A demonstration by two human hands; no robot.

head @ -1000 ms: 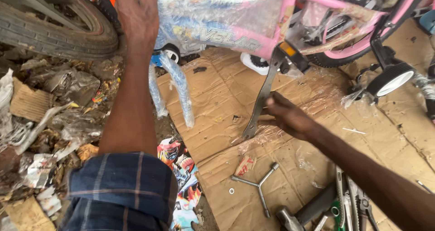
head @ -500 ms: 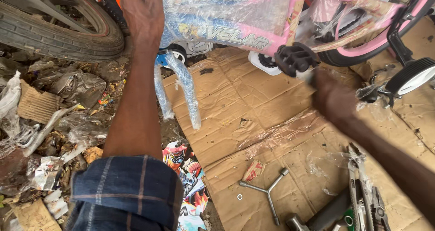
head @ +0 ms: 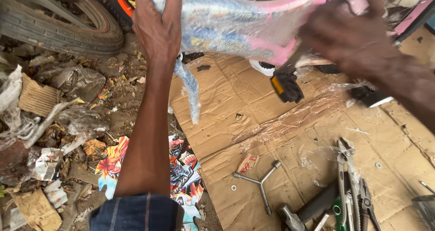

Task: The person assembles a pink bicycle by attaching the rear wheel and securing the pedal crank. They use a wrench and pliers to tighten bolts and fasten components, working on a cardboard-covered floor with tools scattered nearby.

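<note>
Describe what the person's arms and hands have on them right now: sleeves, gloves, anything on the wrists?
Both hands are bare, without gloves. The left hand has a bare forearm below it, with a dark blue plaid sleeve rolled up near the elbow. The right hand is blurred; its forearm is bare as far as shown. No watch or rings visible.

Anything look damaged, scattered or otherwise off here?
Nothing broken. Torn cardboard and scrap litter the ground on the left. A loose washer lies beside the Y-shaped wrench, apart from the other tools.
</note>
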